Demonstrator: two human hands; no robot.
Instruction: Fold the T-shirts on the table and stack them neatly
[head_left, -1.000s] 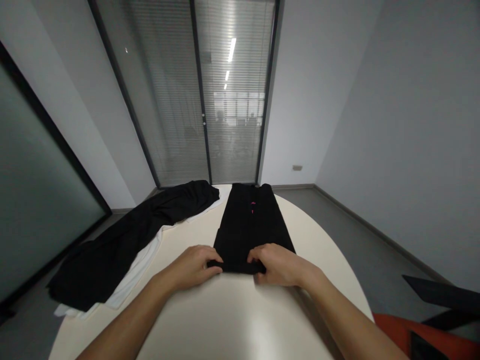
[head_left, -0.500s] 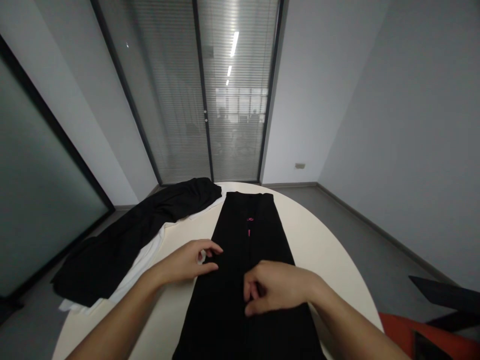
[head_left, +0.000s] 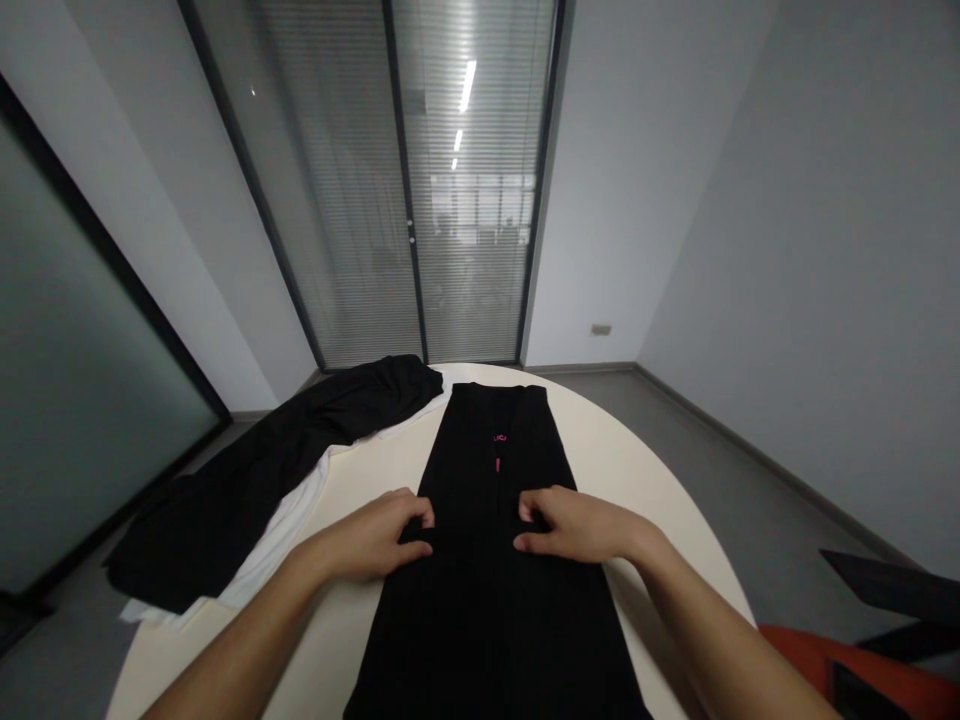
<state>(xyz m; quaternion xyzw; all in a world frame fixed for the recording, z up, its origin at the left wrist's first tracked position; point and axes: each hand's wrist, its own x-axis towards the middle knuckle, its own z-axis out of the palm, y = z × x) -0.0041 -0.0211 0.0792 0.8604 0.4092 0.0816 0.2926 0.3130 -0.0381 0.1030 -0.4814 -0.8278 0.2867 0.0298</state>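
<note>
A black garment [head_left: 495, 620], folded into a long strip, lies lengthwise on the pale round table [head_left: 645, 480]. Small pink lettering shows near its far end, beside a lengthwise seam between its folded sides. My left hand [head_left: 382, 535] rests at the strip's left edge, fingers curled and thumb apart from them. On the right half, my right hand [head_left: 574, 525] touches the cloth in a similar curve, its thumb and fingers separated by a gap. Any cloth between the fingertips is too dark to make out.
Another black garment [head_left: 247, 470] lies along the table's left side, with white cloth [head_left: 296, 515] under it. An orange-red chair [head_left: 795, 660] stands at the lower right. Behind the table are glass panels with blinds [head_left: 352, 260] and a pale wall.
My right hand has moved away from me and to the right, its fingers opening from a loose curl. My left hand has shifted slightly towards me, its fingers more bent. The garment's centre looks flatter.
</note>
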